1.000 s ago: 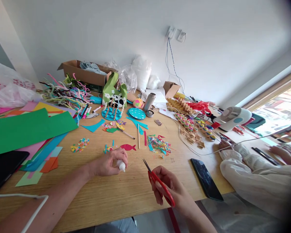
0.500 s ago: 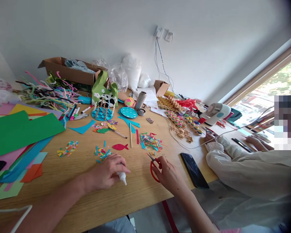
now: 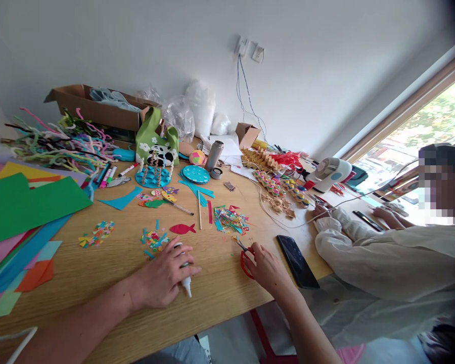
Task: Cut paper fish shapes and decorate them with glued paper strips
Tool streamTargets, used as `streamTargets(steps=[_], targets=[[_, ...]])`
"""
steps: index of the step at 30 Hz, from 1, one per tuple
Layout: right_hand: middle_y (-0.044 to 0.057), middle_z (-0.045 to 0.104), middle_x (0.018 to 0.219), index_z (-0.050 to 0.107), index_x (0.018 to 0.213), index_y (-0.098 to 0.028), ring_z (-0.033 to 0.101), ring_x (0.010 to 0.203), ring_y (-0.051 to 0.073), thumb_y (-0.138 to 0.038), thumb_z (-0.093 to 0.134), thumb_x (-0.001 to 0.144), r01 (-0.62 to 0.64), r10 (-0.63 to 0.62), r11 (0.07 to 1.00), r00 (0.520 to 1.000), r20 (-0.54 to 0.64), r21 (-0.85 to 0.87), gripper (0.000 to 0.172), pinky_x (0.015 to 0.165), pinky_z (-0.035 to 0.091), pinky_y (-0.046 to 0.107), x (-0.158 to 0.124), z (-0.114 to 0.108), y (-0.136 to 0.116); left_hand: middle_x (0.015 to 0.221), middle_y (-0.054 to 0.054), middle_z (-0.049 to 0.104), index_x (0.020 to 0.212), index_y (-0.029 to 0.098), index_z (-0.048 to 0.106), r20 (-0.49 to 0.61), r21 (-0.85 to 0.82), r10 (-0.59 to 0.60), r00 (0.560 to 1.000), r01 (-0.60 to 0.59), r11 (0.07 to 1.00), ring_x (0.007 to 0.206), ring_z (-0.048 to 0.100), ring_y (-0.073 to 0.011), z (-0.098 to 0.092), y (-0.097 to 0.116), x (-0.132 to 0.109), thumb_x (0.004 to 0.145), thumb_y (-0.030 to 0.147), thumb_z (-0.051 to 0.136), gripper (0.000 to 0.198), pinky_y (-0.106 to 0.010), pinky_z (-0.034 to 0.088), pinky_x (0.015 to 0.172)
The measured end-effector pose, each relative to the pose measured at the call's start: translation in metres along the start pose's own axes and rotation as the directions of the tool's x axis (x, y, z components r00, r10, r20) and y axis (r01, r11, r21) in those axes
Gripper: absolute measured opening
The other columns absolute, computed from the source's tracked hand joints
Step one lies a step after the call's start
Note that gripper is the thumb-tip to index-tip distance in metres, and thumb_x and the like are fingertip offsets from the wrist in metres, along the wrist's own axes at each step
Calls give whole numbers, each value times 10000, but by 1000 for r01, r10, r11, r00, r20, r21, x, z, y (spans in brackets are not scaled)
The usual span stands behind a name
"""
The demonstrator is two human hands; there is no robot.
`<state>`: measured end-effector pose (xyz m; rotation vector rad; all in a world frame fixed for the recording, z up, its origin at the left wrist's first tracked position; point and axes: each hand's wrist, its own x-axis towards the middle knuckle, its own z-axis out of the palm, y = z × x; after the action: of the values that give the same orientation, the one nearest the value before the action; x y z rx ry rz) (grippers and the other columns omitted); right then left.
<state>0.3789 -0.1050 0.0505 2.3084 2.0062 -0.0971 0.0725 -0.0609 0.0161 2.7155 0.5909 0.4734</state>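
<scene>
My left hand (image 3: 167, 275) rests over a white glue bottle (image 3: 186, 285), its fingers spread apart. The bottle lies on the tabletop with its nozzle toward me, and part of it is hidden under the fingers. In my right hand (image 3: 265, 265) are red-handled scissors (image 3: 246, 260), blades partly apart and pointing away, close to the wood. Beyond the left hand lies a red paper fish (image 3: 182, 228), beside a small heap of colourful paper bits (image 3: 154, 239). Past the scissors is a pile of shredded coloured paper (image 3: 231, 219).
A black phone (image 3: 296, 260) lies right of my right hand. Coloured paper sheets (image 3: 30, 207) cover the left side. A metal flask (image 3: 214, 155) and a panda bag (image 3: 157, 141) stand farther back. At right sits another person in a white sleeve (image 3: 349, 253), near a white fan (image 3: 330, 174).
The fingers of my left hand have spread and loosened over the glue bottle. My right hand keeps the scissors near the tabletop. The whole view has shifted slightly.
</scene>
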Motion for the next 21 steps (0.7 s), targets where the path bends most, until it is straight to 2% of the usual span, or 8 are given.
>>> streamTargets(steps=[7, 14, 17, 21], targets=[[115, 687, 902, 536, 945, -173, 675, 833, 236, -295, 451, 940, 25, -25, 1000, 998, -53, -10, 149, 646, 390, 280, 1, -1, -3, 1315, -69, 558, 1315, 292, 495, -41, -8, 13, 999, -13, 1000, 1347, 356, -314, -7, 2, 3, 638, 31, 511, 725, -637, 120, 1123], [111, 704, 903, 543, 919, -172, 690, 798, 221, -223, 479, 946, 33, -34, 998, 999, -10, -48, 87, 586, 362, 263, 7, -2, -4, 1338, -54, 536, 1272, 276, 536, -130, -96, -23, 991, 11, 995, 1348, 340, -295, -12, 0, 6, 626, 3, 492, 703, -572, 190, 1135], [106, 714, 898, 549, 912, -174, 696, 780, 221, -190, 499, 932, 37, -38, 997, 999, -10, -62, 56, 574, 357, 261, 6, -4, -7, 1308, -62, 559, 1222, 252, 579, -184, -153, -69, 981, 40, 987, 1316, 375, -279, -12, 0, 9, 671, 7, 480, 611, -529, 252, 1120], [83, 718, 894, 553, 928, -177, 700, 761, 221, -215, 508, 935, 73, -74, 997, 996, -48, -15, 60, 575, 380, 263, -2, -7, -17, 1144, -93, 639, 1081, 194, 657, -296, -311, -210, 932, 114, 944, 1136, 523, -235, -14, 2, 16, 818, 133, 486, 320, -419, 398, 1015]])
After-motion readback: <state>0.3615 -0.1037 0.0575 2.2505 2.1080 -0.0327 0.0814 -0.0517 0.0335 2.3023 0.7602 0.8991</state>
